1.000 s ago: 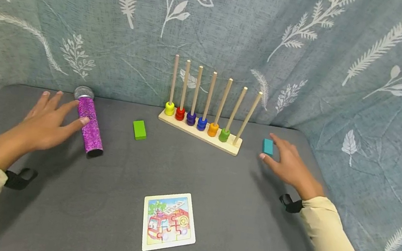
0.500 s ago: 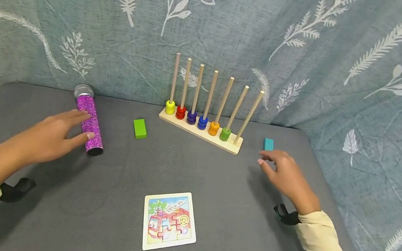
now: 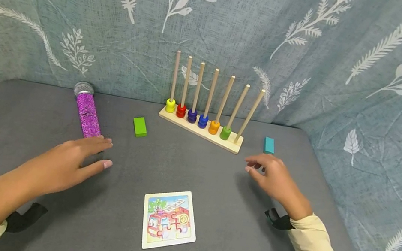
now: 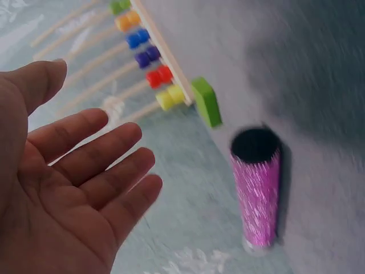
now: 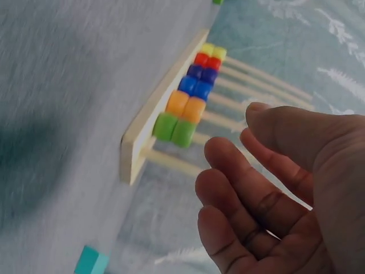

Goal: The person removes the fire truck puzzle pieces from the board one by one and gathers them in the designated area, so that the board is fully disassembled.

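My left hand point(image 3: 66, 164) hovers over the table with nothing in it, fingers loosely extended. In the head view its fingertips overlap the lower end of a glittery purple microphone point(image 3: 87, 115); the left wrist view shows the palm bare and the microphone point(image 4: 259, 200) apart from it. On the other side my right hand point(image 3: 278, 180) is also bare, its fingers loosely bent in the air. Just beyond it lies a teal block point(image 3: 269, 145). In the right wrist view, that hand point(image 5: 268, 200) overlaps the pegs of a wooden bead stacker point(image 5: 137, 142).
The bead stacker point(image 3: 200, 132) stands at the back, with coloured beads low on most of its upright pegs. A green block point(image 3: 140, 127) lies left of it. Near the front is a picture puzzle point(image 3: 170, 220) in a pale frame. A patterned curtain point(image 3: 124, 66) borders the table.
My left hand has come from beside the microphone's head toward the front and right. The right hand has drawn back and left from the teal block. The objects have stayed in place.
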Motion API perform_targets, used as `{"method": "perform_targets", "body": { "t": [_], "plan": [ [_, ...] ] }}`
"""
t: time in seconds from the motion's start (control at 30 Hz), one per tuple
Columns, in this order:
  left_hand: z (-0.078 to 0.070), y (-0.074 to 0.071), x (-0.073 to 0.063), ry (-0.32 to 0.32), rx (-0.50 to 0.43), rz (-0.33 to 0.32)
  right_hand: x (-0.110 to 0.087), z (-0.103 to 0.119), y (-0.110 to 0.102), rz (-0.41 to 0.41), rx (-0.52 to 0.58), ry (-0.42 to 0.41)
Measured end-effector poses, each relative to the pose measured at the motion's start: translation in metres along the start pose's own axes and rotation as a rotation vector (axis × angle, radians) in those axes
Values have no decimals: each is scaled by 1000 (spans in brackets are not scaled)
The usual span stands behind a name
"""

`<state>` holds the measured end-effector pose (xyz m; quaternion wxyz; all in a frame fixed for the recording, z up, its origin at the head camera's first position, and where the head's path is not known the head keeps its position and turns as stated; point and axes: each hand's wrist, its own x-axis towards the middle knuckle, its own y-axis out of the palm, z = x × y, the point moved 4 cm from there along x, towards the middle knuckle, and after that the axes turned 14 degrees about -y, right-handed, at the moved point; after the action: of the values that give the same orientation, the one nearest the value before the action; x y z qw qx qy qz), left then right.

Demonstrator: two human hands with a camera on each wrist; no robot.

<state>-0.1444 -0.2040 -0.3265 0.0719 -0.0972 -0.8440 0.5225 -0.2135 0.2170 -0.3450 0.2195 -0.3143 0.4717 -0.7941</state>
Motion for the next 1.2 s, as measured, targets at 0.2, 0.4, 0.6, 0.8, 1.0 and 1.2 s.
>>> {"method": "perform_targets", "body": {
  "t": [0.2,0.4,0.6,0.8,1.0,1.2],
  "plan": [
    [-26,8,-16,125,-47,-43,4,16,13,40,72,-61],
    [-39,18,-23,195,-61,-43,10,33,21,66,122,-91],
    [-44,36,-29,335,-109,-90,14,44,27,52,180,-124],
    [-50,57,-41,380,-143,54,9,60,44,82,234,-192],
    [-57,71,-50,375,-123,148,8,74,59,126,325,-218],
    [-69,82,-50,429,-136,209,9,85,64,167,561,-199]
  ]
}}
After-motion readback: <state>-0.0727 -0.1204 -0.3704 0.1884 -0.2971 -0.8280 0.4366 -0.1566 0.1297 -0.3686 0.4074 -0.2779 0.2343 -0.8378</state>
